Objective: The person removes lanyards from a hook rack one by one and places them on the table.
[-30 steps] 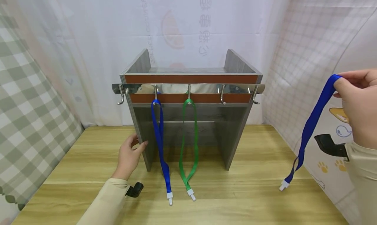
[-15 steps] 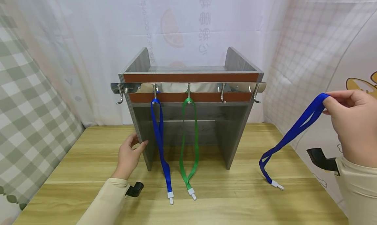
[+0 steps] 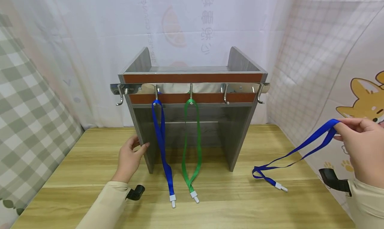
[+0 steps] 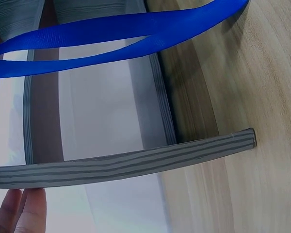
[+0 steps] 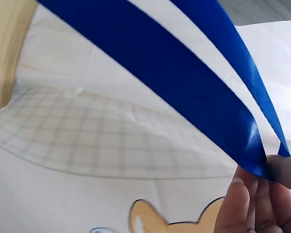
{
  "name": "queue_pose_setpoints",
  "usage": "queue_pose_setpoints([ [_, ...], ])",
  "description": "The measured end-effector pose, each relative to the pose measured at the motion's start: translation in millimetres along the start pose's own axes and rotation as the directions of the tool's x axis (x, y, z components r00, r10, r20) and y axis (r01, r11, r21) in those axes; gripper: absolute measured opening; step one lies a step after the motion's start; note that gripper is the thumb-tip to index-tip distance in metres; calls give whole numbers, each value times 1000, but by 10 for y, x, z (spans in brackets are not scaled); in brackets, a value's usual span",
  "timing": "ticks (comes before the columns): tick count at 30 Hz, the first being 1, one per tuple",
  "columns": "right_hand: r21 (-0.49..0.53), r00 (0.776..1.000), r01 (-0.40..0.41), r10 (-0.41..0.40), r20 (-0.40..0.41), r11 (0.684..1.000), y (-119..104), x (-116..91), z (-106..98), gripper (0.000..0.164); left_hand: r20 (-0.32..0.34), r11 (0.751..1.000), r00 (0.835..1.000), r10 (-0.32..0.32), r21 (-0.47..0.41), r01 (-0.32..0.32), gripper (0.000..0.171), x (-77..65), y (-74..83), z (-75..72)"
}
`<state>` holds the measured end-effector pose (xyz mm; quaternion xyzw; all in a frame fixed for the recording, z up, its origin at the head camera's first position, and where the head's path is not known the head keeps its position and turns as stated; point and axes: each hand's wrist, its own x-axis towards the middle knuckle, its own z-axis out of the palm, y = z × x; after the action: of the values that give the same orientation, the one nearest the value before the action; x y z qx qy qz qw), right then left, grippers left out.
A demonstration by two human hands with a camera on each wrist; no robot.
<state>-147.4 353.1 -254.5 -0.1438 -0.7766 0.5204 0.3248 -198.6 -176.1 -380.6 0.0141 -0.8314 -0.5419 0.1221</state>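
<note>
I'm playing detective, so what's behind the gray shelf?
Above and beside the gray shelf, a white curtain shows behind it, with a faint orange-slice print. Whatever the shelf's panels cover back there, I can't see.

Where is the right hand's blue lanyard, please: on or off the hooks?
Off: the right hand pinches the blue lanyard, apart from the hook rail.

Pale cloth (image 3: 240,19) behind wood-grain table (image 3: 228,209)

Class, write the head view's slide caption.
Right hand pinching one blue lanyard; second blue lanyard and green lanyard hanging from hooks.
</note>
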Motion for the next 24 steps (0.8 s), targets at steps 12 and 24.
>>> queue_pose_setpoints([
  [12, -332, 991, -73, 107, 85, 940, 489, 98, -119, 11, -6, 1000, 1000, 2, 12, -2, 44, 5, 3, -2],
  [24, -499, 946, 123, 51, 321, 858, 678, 135, 250, 41, -11, 1000, 1000, 5, 9, -5, 45, 0, -6, -3],
])
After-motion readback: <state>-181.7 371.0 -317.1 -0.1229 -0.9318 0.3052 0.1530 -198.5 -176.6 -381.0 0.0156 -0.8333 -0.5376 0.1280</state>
